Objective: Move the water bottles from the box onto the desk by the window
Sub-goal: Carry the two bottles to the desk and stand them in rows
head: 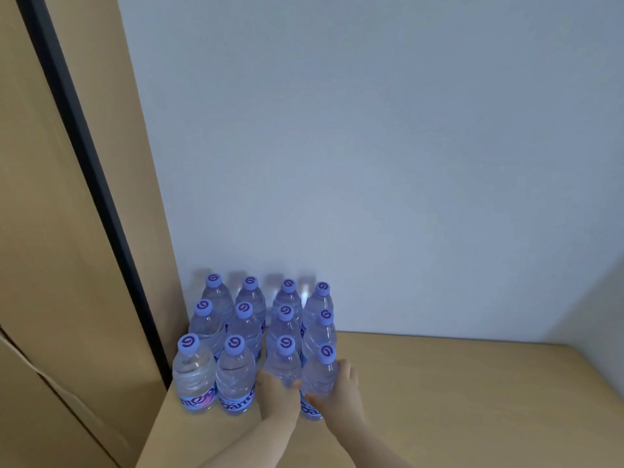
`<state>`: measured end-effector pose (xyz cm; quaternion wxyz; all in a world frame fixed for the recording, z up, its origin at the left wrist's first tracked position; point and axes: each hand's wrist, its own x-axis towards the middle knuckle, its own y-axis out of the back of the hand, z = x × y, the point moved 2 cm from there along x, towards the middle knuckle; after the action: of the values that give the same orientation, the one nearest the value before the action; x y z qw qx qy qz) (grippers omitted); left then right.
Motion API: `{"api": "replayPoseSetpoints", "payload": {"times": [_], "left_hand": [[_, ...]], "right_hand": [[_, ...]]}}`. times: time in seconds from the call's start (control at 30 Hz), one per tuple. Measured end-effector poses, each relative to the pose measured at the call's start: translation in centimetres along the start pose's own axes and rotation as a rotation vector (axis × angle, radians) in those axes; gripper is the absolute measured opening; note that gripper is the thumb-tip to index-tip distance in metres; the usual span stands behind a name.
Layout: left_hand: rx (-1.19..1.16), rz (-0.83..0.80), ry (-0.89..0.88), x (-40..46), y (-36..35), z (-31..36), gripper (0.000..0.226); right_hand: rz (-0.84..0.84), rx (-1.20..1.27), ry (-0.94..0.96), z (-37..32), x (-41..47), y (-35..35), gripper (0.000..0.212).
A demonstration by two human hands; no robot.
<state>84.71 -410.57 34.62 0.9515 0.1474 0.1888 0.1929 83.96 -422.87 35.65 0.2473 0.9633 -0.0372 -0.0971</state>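
The left hand (278, 388) and right hand (339, 383) are each gripping a front-row bottle (319, 369) on the desk (439, 400); best releasing only once both are standing flush with their neighbours.

forearms (236, 450) cut off at 6 o'clock edge | lower part of rear water bottles (250, 298) hidden behind front rows | labels (236, 401) blurred, not readable

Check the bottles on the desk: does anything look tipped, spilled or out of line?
Nothing stands out. The water bottles stand upright and capped in tidy rows on the desk.
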Motion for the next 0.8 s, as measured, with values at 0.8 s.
{"api": "replayPoseSetpoints", "payload": {"times": [0.8], "left_hand": [[0.281, -0.272, -0.108, 1.0, 3.2, -1.6, 0.045]], "right_hand": [[-0.08, -0.183, -0.145, 0.4, -1.3, -0.3, 0.03]]}}
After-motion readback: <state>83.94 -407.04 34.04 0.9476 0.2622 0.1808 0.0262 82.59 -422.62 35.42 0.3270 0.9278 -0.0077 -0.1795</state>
